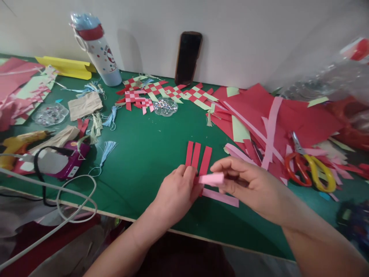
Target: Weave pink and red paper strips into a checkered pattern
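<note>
Left hand (176,191), fingers bent, pinning red strips (205,159) on table (144,150); right hand (249,182), partly curled, pinching pink strip (211,179) above them; scissors (309,163) lying at right near red paper (302,115).

Looks like a papercraft workspace, judging by paper strips (205,158) in the grip, woven pieces (198,94) beyond it, scissors (310,166) to its right and a glue gun (19,142) far to its left.
</note>
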Demonstrator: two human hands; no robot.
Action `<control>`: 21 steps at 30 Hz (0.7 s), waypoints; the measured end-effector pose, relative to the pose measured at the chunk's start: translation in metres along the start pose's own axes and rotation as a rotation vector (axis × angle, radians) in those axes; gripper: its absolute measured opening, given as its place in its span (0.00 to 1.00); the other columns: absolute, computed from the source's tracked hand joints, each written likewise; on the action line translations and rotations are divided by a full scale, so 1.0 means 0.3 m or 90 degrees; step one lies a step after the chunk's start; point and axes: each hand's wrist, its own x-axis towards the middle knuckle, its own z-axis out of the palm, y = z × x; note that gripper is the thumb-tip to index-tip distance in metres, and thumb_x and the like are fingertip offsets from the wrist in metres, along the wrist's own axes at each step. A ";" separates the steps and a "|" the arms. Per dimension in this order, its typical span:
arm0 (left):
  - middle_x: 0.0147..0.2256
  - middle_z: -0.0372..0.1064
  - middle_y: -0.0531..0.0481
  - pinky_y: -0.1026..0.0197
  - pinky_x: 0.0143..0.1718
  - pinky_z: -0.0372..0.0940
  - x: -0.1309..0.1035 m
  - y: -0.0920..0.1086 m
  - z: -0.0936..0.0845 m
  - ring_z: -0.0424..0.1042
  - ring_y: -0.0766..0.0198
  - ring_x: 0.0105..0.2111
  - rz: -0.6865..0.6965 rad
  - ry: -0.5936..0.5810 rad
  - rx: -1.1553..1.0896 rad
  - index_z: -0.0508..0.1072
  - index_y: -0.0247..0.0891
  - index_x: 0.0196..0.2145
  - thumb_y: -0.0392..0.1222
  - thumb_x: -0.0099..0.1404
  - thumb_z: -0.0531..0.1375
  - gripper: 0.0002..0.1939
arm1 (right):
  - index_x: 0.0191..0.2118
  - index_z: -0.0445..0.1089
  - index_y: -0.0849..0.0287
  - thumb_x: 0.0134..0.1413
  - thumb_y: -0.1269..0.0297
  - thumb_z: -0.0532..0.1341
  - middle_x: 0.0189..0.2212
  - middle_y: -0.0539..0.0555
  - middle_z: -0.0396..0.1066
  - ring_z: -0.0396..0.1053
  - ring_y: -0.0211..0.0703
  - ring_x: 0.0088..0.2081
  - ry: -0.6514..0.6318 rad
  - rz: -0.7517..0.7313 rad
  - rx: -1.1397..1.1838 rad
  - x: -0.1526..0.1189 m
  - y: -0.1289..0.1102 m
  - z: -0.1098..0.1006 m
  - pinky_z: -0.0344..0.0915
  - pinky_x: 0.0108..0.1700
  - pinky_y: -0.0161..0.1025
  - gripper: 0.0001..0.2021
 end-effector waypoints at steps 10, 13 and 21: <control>0.33 0.64 0.47 0.59 0.35 0.64 -0.001 -0.010 0.005 0.64 0.61 0.31 0.021 0.036 -0.034 0.63 0.36 0.37 0.35 0.71 0.45 0.09 | 0.47 0.71 0.57 0.56 0.60 0.58 0.47 0.58 0.71 0.70 0.48 0.42 0.106 -0.023 -0.384 0.291 0.095 -0.015 0.67 0.45 0.47 0.14; 0.34 0.64 0.47 0.58 0.35 0.65 -0.002 -0.012 0.008 0.64 0.61 0.31 0.019 0.026 -0.036 0.64 0.36 0.37 0.35 0.71 0.45 0.09 | 0.41 0.71 0.56 0.55 0.62 0.59 0.43 0.57 0.70 0.69 0.49 0.44 0.088 -0.024 -0.419 0.323 0.110 -0.004 0.65 0.47 0.48 0.10; 0.34 0.65 0.47 0.58 0.36 0.66 -0.001 -0.013 0.009 0.66 0.60 0.33 0.018 0.011 -0.024 0.64 0.37 0.37 0.33 0.69 0.47 0.07 | 0.32 0.69 0.56 0.56 0.65 0.57 0.38 0.54 0.71 0.68 0.45 0.39 0.081 -0.035 -0.423 0.315 0.094 0.001 0.63 0.41 0.43 0.04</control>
